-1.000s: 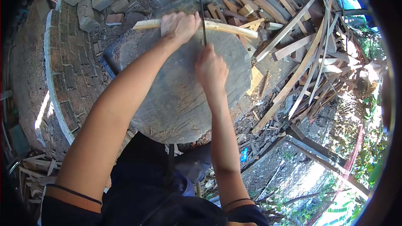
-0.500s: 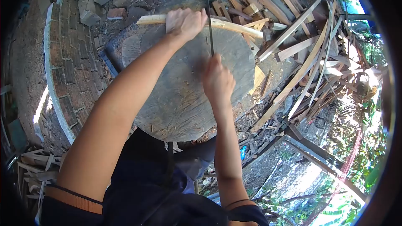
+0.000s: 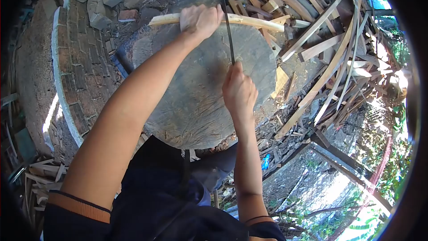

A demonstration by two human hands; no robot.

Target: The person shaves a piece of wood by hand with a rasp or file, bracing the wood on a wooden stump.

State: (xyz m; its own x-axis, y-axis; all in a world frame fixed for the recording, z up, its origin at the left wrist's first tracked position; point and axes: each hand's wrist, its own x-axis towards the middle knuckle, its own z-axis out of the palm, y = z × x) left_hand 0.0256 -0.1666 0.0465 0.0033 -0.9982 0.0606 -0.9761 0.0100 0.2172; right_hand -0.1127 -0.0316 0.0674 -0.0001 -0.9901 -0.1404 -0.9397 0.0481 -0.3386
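Note:
A pale, slightly bowed wood strip [image 3: 249, 21] lies across the far side of a round chopping stump [image 3: 191, 102]. My left hand [image 3: 200, 20] is closed over the strip left of its middle, its thumb beside the blade. My right hand [image 3: 240, 90] grips the near end of a long dark tool that looks like a handsaw [image 3: 230, 40], seen edge-on. The blade crosses the strip just right of my left hand, its tip pointing away from me. Its teeth and the handle inside my fist cannot be made out.
Wood offcuts [image 3: 292, 6] are heaped beyond and right of the stump, with long curved strips [image 3: 330, 71] at the right. Concrete blocks and bricks [image 3: 129, 15] lie at the far left. A brick-paved patch [image 3: 78, 71] borders the left side.
My right hand has drawn back toward me and slightly right with the handsaw. My left hand still holds the strip in the same place. The whole view has shifted a little.

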